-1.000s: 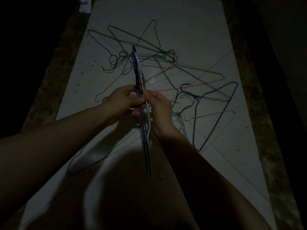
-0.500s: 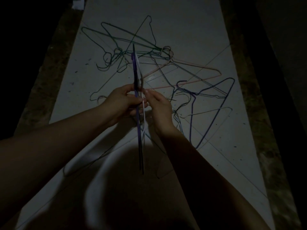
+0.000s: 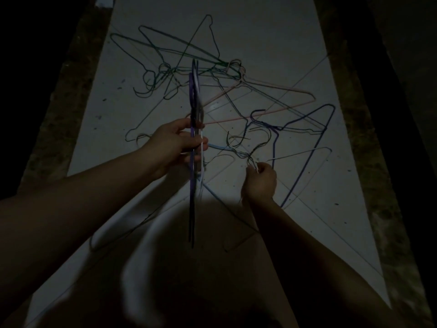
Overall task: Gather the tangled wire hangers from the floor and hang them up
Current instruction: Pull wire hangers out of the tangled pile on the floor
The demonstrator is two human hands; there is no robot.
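A: Floor (image 3: 283, 31)?
B: Pale tile. Tangled hangers (image 3: 212, 67) lie centre to far right.
A: Hands?
B: Left hand (image 3: 177, 145) grips an upright bundle (image 3: 192, 209), centre. Right hand (image 3: 260, 183) pinches the tangle's near wire.

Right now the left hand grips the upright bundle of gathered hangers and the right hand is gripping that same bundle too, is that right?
Not quite. In the head view the left hand does grip the bundle of hangers, but the right hand is off it, lower and to the right, pinching the hanger hooks of the tangle lying on the floor.
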